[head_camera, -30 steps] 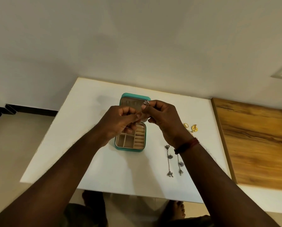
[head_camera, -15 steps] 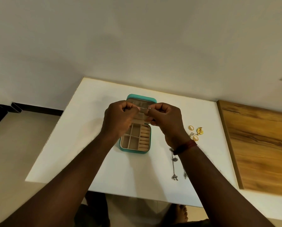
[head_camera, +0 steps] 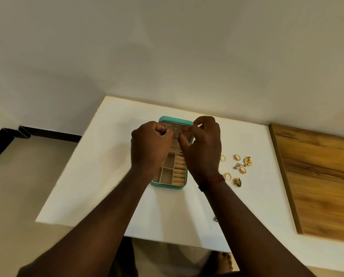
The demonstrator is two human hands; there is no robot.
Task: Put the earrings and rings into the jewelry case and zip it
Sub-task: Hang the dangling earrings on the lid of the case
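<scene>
A teal jewelry case (head_camera: 168,185) lies open on the white table (head_camera: 111,168), its beige compartments and ring rolls showing and its lid raised behind my hands. My left hand (head_camera: 150,145) pinches a small silver piece (head_camera: 163,128) in front of the lid. My right hand (head_camera: 202,145) pinches a small silver earring (head_camera: 181,132) against the lid's inner panel. Several gold rings and earrings (head_camera: 239,166) lie on the table right of the case. My right forearm hides most of the long silver earrings; only a tip (head_camera: 214,218) shows.
A wooden board (head_camera: 317,176) lies along the table's right side. The wall stands close behind the table. The table's near edge runs under my forearms, and a foot (head_camera: 222,260) shows on the floor below.
My hands have parted slightly and moved up to the lid of the case, each pinching a small silver piece. The view has shifted, so more gold jewelry shows on the right.
</scene>
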